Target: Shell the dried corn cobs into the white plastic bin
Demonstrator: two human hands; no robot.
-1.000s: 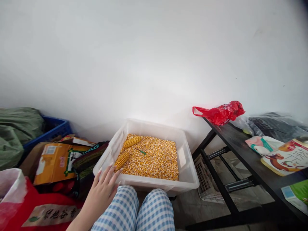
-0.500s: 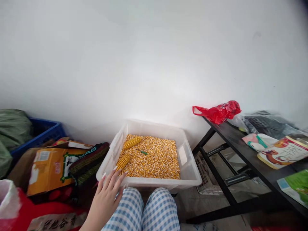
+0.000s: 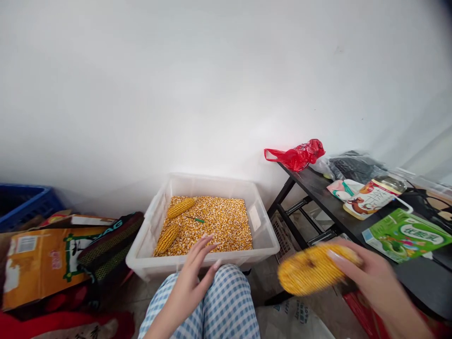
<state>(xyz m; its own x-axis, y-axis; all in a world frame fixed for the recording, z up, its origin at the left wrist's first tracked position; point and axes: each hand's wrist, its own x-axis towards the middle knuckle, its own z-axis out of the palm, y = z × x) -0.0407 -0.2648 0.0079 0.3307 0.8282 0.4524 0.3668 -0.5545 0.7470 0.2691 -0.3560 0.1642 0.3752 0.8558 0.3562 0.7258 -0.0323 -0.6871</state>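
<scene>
At the right, my right hand (image 3: pixel 367 270) grips yellow corn on the cob (image 3: pixel 314 270), its thumb on top. Motion blurs the corn, and I cannot tell whether it is one cob or two. My left hand (image 3: pixel 196 273) hovers over my knees by the bin's front rim, fingers apart and holding nothing. Before me stands a translucent white plastic bin (image 3: pixel 263 247) of loose corn kernels (image 3: pixel 222 221). On the kernels' left side lie two cobs, an upper cob (image 3: pixel 181 207) and a lower cob (image 3: pixel 167 238). A thin tool with a green handle (image 3: pixel 199 220) rests near them.
A black table (image 3: pixel 318 193) on the right bears a red plastic bag (image 3: pixel 300 154), a labelled bottle (image 3: pixel 370 200) and a green carton (image 3: pixel 402 234). Left of the bin are an orange cardboard box (image 3: pixel 45 263), a dark mesh bag (image 3: pixel 109 247) and a blue crate (image 3: pixel 30 205).
My right hand has come into view at the right, holding corn. My left hand has moved right from the bin's front-left corner. The view has turned to the right.
</scene>
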